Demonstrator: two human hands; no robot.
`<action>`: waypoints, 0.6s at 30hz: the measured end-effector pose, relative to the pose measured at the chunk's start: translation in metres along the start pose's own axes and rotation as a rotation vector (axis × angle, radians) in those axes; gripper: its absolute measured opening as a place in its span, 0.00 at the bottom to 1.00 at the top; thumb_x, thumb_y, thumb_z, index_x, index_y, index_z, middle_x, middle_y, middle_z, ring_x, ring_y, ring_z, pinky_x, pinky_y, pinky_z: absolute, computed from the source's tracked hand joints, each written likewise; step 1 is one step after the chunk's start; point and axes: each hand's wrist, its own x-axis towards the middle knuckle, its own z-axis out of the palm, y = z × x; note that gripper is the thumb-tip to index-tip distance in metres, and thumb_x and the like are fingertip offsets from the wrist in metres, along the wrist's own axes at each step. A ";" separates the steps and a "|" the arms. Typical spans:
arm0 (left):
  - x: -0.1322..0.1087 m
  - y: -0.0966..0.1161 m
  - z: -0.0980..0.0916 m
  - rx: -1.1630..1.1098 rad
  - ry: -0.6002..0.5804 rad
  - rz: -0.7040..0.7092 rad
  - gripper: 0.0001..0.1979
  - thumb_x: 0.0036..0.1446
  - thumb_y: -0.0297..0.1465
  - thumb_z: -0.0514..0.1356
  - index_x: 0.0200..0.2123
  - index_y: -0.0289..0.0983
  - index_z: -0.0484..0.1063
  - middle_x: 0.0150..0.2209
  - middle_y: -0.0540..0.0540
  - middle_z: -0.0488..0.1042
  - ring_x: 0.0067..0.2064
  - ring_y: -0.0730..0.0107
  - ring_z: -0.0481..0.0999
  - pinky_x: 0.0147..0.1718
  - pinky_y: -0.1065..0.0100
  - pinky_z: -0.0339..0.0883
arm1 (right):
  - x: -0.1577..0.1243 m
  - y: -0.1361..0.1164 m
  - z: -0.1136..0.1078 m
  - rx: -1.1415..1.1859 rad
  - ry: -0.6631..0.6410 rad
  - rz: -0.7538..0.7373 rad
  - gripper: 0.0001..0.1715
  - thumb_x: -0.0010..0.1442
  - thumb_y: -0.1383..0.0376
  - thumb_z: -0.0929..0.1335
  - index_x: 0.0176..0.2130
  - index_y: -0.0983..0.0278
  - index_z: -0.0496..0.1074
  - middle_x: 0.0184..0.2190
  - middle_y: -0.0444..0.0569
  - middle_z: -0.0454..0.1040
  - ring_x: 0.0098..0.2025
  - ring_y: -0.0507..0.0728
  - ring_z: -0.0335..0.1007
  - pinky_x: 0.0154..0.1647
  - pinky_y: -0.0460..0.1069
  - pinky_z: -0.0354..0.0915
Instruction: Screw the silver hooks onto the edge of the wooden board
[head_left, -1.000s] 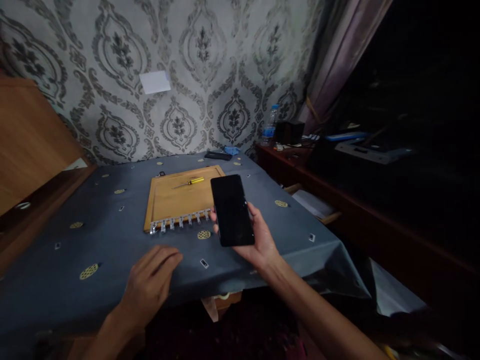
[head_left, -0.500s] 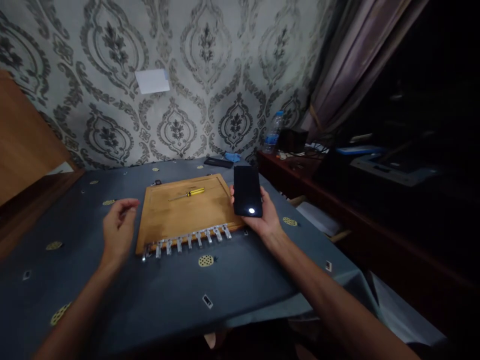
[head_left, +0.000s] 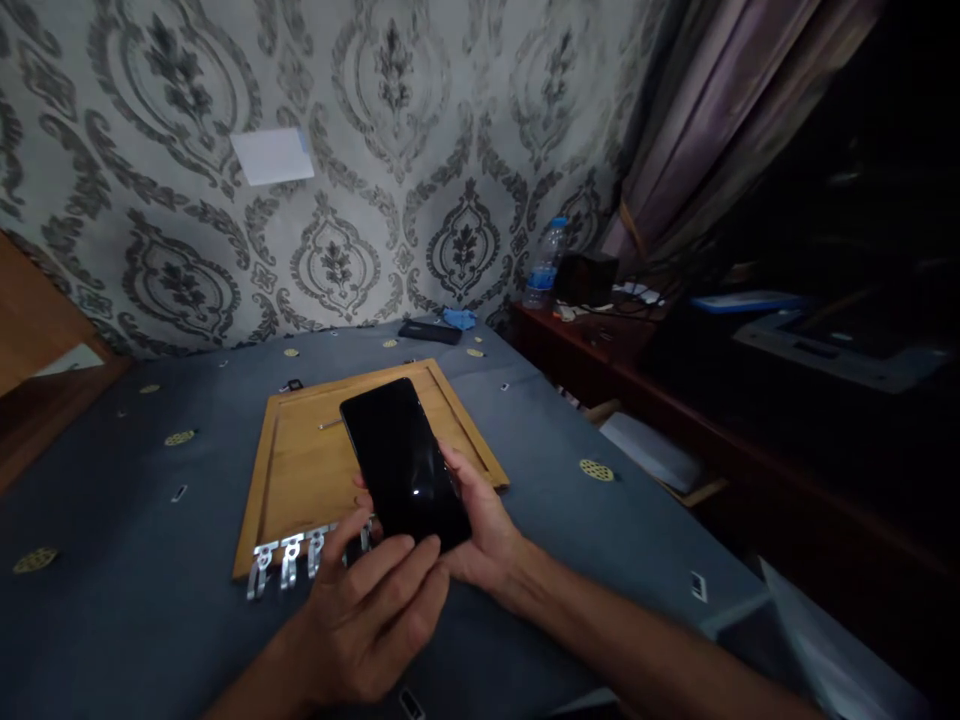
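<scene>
A black phone (head_left: 405, 465) with a dark screen lies tilted in my right hand (head_left: 484, 530), whose thumb rests along its right edge. My left hand (head_left: 375, 610) is at the phone's lower edge, its curled fingers against the bottom and lower left side. Beneath and behind them is a brown wooden panel (head_left: 296, 465) with a raised frame. Several metal hooks (head_left: 291, 562) line the panel's front edge; some are hidden by my left hand. Only the thin metal tip of a screwdriver (head_left: 330, 425) shows on the panel, the rest being behind the phone.
A dark flat object (head_left: 430, 332) and a blue crumpled item (head_left: 459, 318) lie at the back of the blue-grey tablecloth (head_left: 555, 440). On the dark red cabinet to the right stands a water bottle (head_left: 545, 265). Patterned wallpaper and a curtain are behind.
The phone has moved left and closer in my right hand and now covers most of the screwdriver. My left hand has come across from the left to the phone's lower edge.
</scene>
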 end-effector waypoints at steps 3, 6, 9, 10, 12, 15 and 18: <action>-0.002 0.003 -0.002 -0.018 -0.005 -0.006 0.17 0.67 0.22 0.49 0.38 0.36 0.79 0.43 0.45 0.81 0.49 0.69 0.72 0.66 0.54 0.52 | -0.005 0.001 -0.006 -0.017 -0.066 0.026 0.35 0.57 0.46 0.68 0.47 0.74 0.75 0.40 0.57 0.82 0.39 0.56 0.77 0.45 0.48 0.69; -0.001 0.005 -0.002 -0.015 -0.011 -0.006 0.19 0.68 0.23 0.48 0.38 0.37 0.78 0.44 0.46 0.80 0.49 0.70 0.72 0.66 0.53 0.52 | -0.006 0.001 -0.006 -0.042 -0.102 0.035 0.34 0.54 0.45 0.69 0.45 0.71 0.75 0.38 0.55 0.81 0.39 0.57 0.77 0.45 0.51 0.69; -0.001 0.007 -0.001 0.027 -0.001 -0.001 0.18 0.68 0.23 0.49 0.37 0.39 0.78 0.43 0.47 0.81 0.49 0.70 0.72 0.65 0.53 0.55 | -0.006 0.003 -0.005 -0.066 -0.106 -0.008 0.30 0.53 0.46 0.70 0.44 0.69 0.76 0.39 0.55 0.81 0.44 0.61 0.76 0.50 0.56 0.68; -0.002 0.007 -0.001 0.035 0.006 -0.004 0.17 0.68 0.23 0.49 0.37 0.39 0.78 0.42 0.47 0.81 0.49 0.69 0.73 0.65 0.53 0.56 | -0.006 0.004 -0.004 -0.073 -0.106 -0.016 0.30 0.53 0.47 0.70 0.43 0.69 0.76 0.39 0.55 0.81 0.45 0.61 0.75 0.51 0.57 0.68; -0.004 0.008 0.000 0.040 0.012 -0.015 0.16 0.67 0.23 0.51 0.37 0.38 0.78 0.42 0.47 0.82 0.48 0.68 0.73 0.64 0.53 0.58 | -0.006 0.004 -0.005 -0.078 -0.111 -0.014 0.30 0.53 0.46 0.70 0.43 0.69 0.76 0.40 0.56 0.80 0.46 0.62 0.75 0.52 0.57 0.67; -0.005 0.007 -0.001 0.050 0.017 -0.034 0.13 0.64 0.22 0.54 0.38 0.40 0.78 0.42 0.48 0.82 0.47 0.67 0.74 0.62 0.54 0.61 | -0.006 0.003 -0.006 -0.065 -0.122 -0.004 0.30 0.55 0.46 0.68 0.43 0.68 0.76 0.40 0.55 0.80 0.46 0.61 0.75 0.53 0.56 0.67; -0.002 0.003 -0.005 0.024 -0.026 -0.041 0.13 0.62 0.21 0.55 0.40 0.40 0.77 0.41 0.47 0.83 0.46 0.66 0.74 0.62 0.53 0.61 | -0.007 0.001 -0.006 -0.053 -0.088 -0.003 0.29 0.61 0.47 0.65 0.44 0.69 0.76 0.38 0.55 0.81 0.44 0.59 0.76 0.54 0.54 0.66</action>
